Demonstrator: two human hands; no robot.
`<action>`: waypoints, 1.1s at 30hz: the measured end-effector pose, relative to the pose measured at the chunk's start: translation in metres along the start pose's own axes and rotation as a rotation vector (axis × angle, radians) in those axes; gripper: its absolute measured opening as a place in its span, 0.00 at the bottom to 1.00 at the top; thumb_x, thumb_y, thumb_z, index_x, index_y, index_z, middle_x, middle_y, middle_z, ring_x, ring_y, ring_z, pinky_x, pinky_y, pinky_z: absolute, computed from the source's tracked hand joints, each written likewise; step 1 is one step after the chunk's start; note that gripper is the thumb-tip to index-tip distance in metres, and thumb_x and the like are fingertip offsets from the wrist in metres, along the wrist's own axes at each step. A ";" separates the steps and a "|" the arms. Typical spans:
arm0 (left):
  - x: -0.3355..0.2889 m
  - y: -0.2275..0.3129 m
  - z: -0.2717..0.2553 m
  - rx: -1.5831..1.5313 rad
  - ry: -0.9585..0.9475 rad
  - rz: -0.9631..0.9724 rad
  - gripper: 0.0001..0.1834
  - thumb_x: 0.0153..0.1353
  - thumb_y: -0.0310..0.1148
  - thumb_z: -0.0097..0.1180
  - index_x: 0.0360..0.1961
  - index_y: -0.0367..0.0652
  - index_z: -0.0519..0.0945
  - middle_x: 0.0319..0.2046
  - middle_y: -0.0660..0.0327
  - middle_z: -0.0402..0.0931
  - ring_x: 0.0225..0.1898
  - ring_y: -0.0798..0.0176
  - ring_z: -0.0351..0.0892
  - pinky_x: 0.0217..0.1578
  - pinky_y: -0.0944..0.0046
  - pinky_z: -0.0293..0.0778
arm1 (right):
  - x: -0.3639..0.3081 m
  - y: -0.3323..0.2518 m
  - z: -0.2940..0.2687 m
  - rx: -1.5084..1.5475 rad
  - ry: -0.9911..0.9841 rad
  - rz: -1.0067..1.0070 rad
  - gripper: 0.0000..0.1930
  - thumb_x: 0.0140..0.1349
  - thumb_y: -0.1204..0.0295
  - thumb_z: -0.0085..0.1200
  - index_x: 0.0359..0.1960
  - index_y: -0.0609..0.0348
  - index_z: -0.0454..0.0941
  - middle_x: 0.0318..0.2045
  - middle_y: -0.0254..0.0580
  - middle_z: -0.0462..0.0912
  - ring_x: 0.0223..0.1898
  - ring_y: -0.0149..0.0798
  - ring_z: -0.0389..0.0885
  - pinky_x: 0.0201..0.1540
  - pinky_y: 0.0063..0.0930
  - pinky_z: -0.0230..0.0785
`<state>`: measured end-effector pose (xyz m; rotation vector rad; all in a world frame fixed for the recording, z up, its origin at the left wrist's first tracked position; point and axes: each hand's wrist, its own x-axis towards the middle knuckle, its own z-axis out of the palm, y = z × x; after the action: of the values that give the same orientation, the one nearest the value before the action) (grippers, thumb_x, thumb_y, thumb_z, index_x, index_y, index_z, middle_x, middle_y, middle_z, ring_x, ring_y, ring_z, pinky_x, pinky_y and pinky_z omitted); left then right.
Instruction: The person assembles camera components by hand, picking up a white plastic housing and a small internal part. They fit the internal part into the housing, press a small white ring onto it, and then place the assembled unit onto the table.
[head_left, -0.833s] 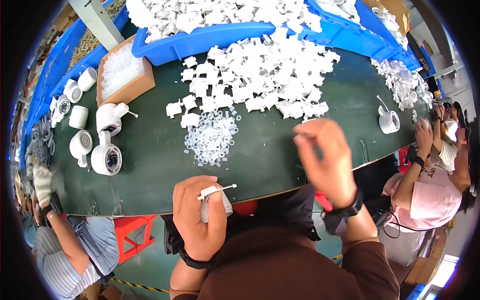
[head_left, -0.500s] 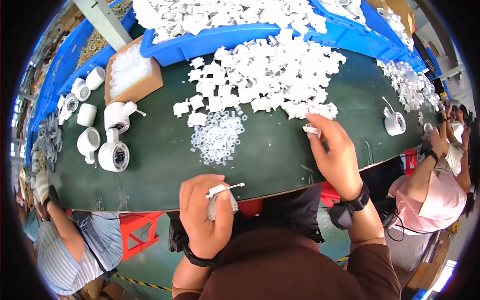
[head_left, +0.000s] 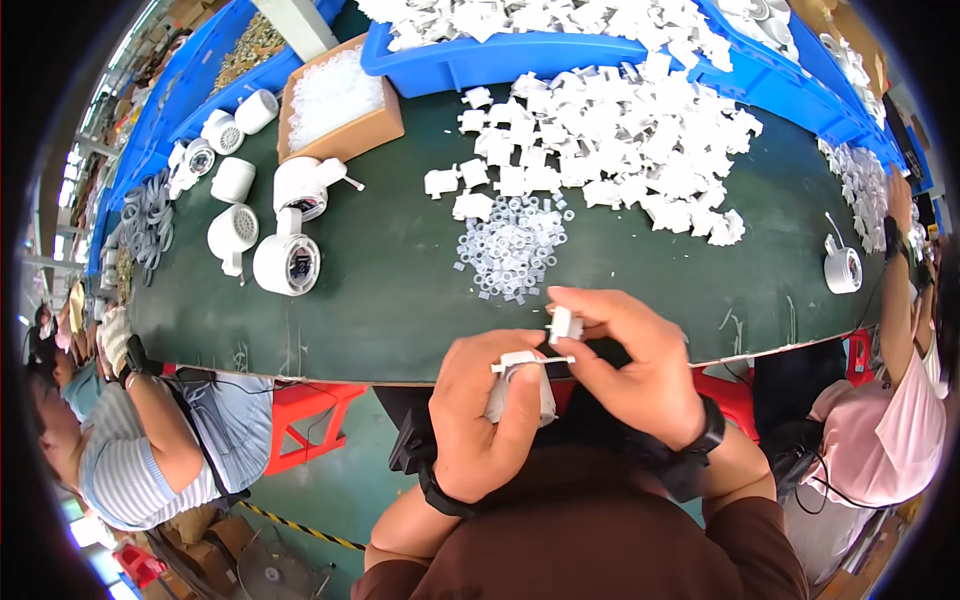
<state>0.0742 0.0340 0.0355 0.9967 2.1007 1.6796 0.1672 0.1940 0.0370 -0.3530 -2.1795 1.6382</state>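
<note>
My left hand (head_left: pixel 480 418) is closed round a white round plastic housing (head_left: pixel 546 402), held near the table's front edge. From its top a thin white stem (head_left: pixel 553 360) sticks out to the right. Just beside it, my right hand (head_left: pixel 632 362) pinches a small white plastic cover (head_left: pixel 566 324) between thumb and fingers. The cover is close above the stem; whether they touch I cannot tell. Beyond my hands lies a heap of small translucent rings (head_left: pixel 512 248). A large pile of white plastic covers (head_left: pixel 630 140) spreads behind the rings.
Several white round housings (head_left: pixel 287 262) stand at the left, by a cardboard box (head_left: pixel 375 128) of clear parts. Blue bins (head_left: pixel 500 68) line the back. One housing (head_left: pixel 842 268) sits far right. Co-workers (head_left: pixel 150 430) are at both sides; grey rings (head_left: pixel 148 220) lie far left.
My right hand has come from the edge of the cover pile toward my left hand, bringing the small cover. The view has shifted, so the table contents appear farther right.
</note>
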 end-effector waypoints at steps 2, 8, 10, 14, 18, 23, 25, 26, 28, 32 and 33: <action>0.002 -0.005 -0.001 0.085 0.091 0.039 0.08 0.65 0.25 0.58 0.44 0.37 0.81 0.45 0.51 0.83 0.42 0.49 0.80 0.45 0.56 0.73 | -0.003 -0.006 -0.007 0.308 -0.070 0.151 0.22 0.65 0.87 0.58 0.62 0.63 0.77 0.51 0.42 0.85 0.51 0.33 0.85 0.55 0.29 0.78; 0.006 -0.007 0.001 0.339 0.186 0.210 0.14 0.64 0.23 0.56 0.51 0.37 0.80 0.47 0.52 0.82 0.43 0.50 0.77 0.47 0.56 0.70 | -0.003 -0.015 0.009 0.378 -0.141 0.151 0.22 0.66 0.86 0.58 0.62 0.63 0.77 0.52 0.43 0.85 0.54 0.33 0.84 0.56 0.28 0.77; 0.007 -0.002 0.003 0.360 0.145 0.167 0.15 0.70 0.26 0.47 0.52 0.33 0.79 0.50 0.50 0.80 0.48 0.50 0.76 0.52 0.55 0.70 | -0.004 -0.012 0.016 0.320 -0.103 0.115 0.22 0.66 0.86 0.58 0.62 0.63 0.78 0.53 0.43 0.84 0.54 0.32 0.83 0.56 0.27 0.76; 0.006 -0.002 0.001 0.350 0.124 0.134 0.19 0.72 0.32 0.40 0.53 0.32 0.79 0.52 0.49 0.79 0.49 0.50 0.74 0.53 0.54 0.68 | -0.004 -0.009 0.023 0.283 -0.058 0.089 0.22 0.65 0.86 0.60 0.61 0.62 0.79 0.49 0.39 0.85 0.50 0.29 0.82 0.54 0.25 0.76; 0.005 -0.009 0.002 0.368 0.143 0.186 0.21 0.71 0.35 0.39 0.53 0.32 0.79 0.50 0.48 0.80 0.47 0.47 0.74 0.51 0.52 0.68 | -0.004 -0.005 0.030 0.227 0.004 0.010 0.21 0.62 0.83 0.64 0.58 0.63 0.80 0.48 0.44 0.86 0.47 0.33 0.85 0.50 0.27 0.77; 0.004 -0.009 0.003 0.367 0.148 0.214 0.19 0.69 0.32 0.43 0.52 0.33 0.79 0.48 0.49 0.80 0.46 0.46 0.75 0.50 0.52 0.69 | -0.001 -0.007 0.026 0.315 -0.042 0.092 0.21 0.61 0.84 0.64 0.58 0.62 0.81 0.45 0.41 0.85 0.45 0.31 0.84 0.49 0.25 0.76; 0.004 -0.009 0.003 0.374 0.147 0.204 0.18 0.69 0.33 0.43 0.51 0.33 0.78 0.48 0.49 0.80 0.45 0.46 0.75 0.49 0.51 0.69 | -0.002 -0.008 0.030 0.323 -0.013 0.105 0.21 0.61 0.83 0.65 0.57 0.62 0.81 0.44 0.41 0.85 0.45 0.31 0.83 0.49 0.25 0.76; 0.005 -0.010 0.003 0.373 0.147 0.203 0.18 0.69 0.33 0.43 0.51 0.33 0.78 0.48 0.49 0.80 0.45 0.46 0.75 0.49 0.51 0.69 | -0.003 -0.008 0.032 0.330 0.016 0.119 0.21 0.61 0.83 0.65 0.57 0.62 0.81 0.44 0.40 0.85 0.44 0.31 0.83 0.48 0.25 0.76; 0.006 -0.011 0.004 0.379 0.151 0.227 0.19 0.69 0.34 0.43 0.52 0.33 0.78 0.48 0.50 0.80 0.45 0.46 0.76 0.49 0.52 0.68 | -0.007 -0.008 0.038 0.267 0.052 0.043 0.21 0.61 0.85 0.64 0.57 0.63 0.81 0.44 0.40 0.84 0.45 0.30 0.82 0.50 0.25 0.75; 0.007 -0.013 0.008 0.419 0.173 0.273 0.19 0.69 0.35 0.43 0.51 0.32 0.78 0.48 0.49 0.80 0.45 0.46 0.76 0.48 0.53 0.67 | -0.003 -0.003 0.051 0.053 0.230 -0.155 0.21 0.56 0.82 0.68 0.53 0.63 0.83 0.40 0.42 0.85 0.37 0.38 0.81 0.43 0.30 0.74; 0.007 -0.013 0.007 0.407 0.180 0.264 0.20 0.69 0.36 0.43 0.51 0.32 0.78 0.48 0.50 0.81 0.45 0.47 0.77 0.48 0.53 0.67 | -0.002 -0.004 0.052 0.053 0.232 -0.154 0.21 0.56 0.82 0.68 0.53 0.63 0.83 0.40 0.42 0.85 0.37 0.38 0.81 0.43 0.30 0.74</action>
<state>0.0693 0.0430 0.0229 1.3333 2.5983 1.5315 0.1461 0.1474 0.0277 -0.3325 -1.9388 1.4886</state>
